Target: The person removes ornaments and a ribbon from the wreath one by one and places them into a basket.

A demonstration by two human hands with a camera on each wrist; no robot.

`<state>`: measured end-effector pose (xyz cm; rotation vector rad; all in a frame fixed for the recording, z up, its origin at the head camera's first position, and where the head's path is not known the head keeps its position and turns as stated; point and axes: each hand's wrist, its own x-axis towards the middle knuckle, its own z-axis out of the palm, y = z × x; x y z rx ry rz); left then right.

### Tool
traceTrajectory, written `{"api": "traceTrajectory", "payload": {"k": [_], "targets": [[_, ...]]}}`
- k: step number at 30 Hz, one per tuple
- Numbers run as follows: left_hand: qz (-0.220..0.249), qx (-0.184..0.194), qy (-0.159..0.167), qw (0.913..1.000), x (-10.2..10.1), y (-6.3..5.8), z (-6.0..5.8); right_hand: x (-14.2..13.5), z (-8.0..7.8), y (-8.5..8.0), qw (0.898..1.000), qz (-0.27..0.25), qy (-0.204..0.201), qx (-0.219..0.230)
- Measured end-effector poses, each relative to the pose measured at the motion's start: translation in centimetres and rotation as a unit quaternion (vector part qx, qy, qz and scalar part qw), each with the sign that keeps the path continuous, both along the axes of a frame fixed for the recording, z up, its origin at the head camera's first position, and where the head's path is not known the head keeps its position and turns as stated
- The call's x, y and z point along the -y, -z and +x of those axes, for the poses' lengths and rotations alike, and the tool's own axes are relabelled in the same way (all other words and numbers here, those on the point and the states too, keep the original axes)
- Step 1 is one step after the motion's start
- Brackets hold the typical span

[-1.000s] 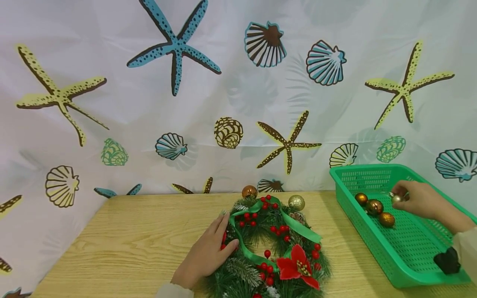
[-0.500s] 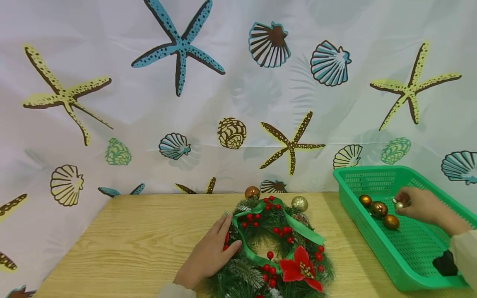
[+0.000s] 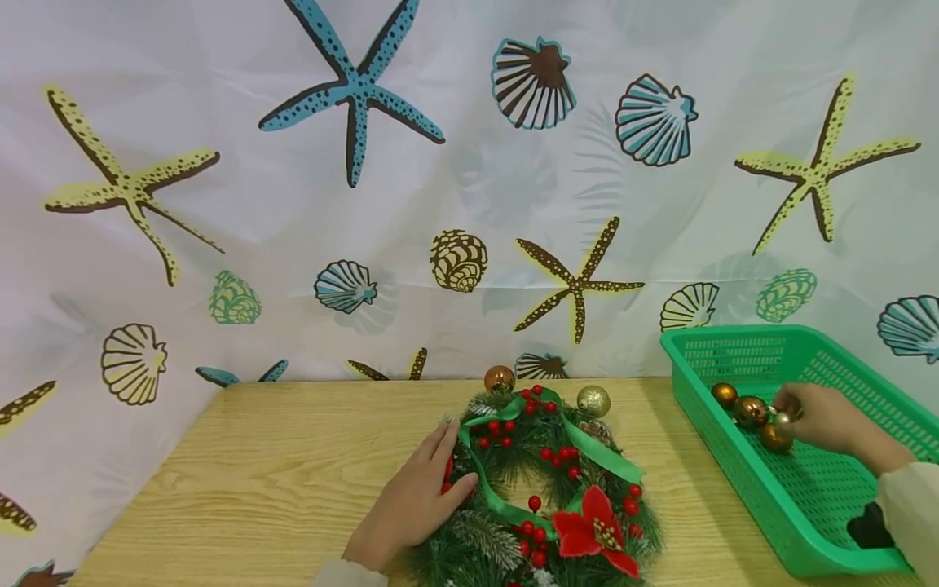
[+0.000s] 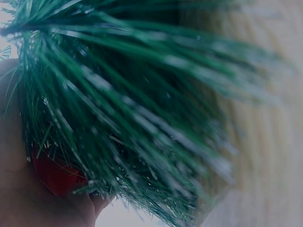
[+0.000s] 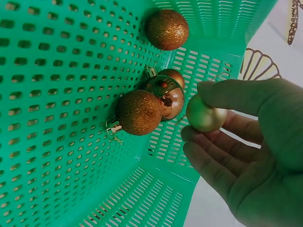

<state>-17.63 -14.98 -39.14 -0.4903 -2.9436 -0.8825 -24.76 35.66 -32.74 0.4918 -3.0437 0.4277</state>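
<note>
A Christmas wreath [image 3: 484,530] of green pine sprigs, red berries and green ribbon lies on the table, with a red poinsettia [image 3: 597,530] at its lower right. My left hand [image 3: 414,493] rests on its left side, fingers extended and thumb spread; sprigs fill the left wrist view. Inside the green basket [image 3: 722,481], my right hand [image 3: 829,420] pinches a small matte gold bauble [image 5: 206,114] between thumb and fingers. Close beside it lie several copper-brown baubles, among them a glittery one [image 5: 138,112] and a shiny one [image 5: 170,98].
At the wreath's far edge sit a copper bauble [image 3: 500,378] and a glittery gold bauble [image 3: 593,400]. A black object [image 3: 870,526] shows at the right sleeve, over the basket's near end. Behind the wooden table [image 3: 293,465] hangs a curtain [image 3: 411,204] printed with shells and starfish.
My right hand has moved left and slightly nearer within the basket, carrying the small gold bauble toward the copper baubles. The left hand stays on the wreath. The head view has shifted slightly.
</note>
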Motion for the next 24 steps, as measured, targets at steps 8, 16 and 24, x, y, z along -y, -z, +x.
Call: {"api": "traceTrajectory", "payload": {"k": [8,16,24], "targets": [[-0.007,-0.001,-0.004,1.0,0.03,-0.02,-0.13,-0.05,-0.01,0.08,1.0,0.002,0.0,0.001],[-0.008,0.001,-0.003,1.0,-0.02,0.07,-0.06,-0.03,0.08,0.08,1.0,0.016,0.005,-0.014],[-0.006,0.01,-0.002,0.9999,-0.03,-0.06,-0.12,0.16,0.07,-0.66,1.0,0.015,0.009,-0.012]]}}
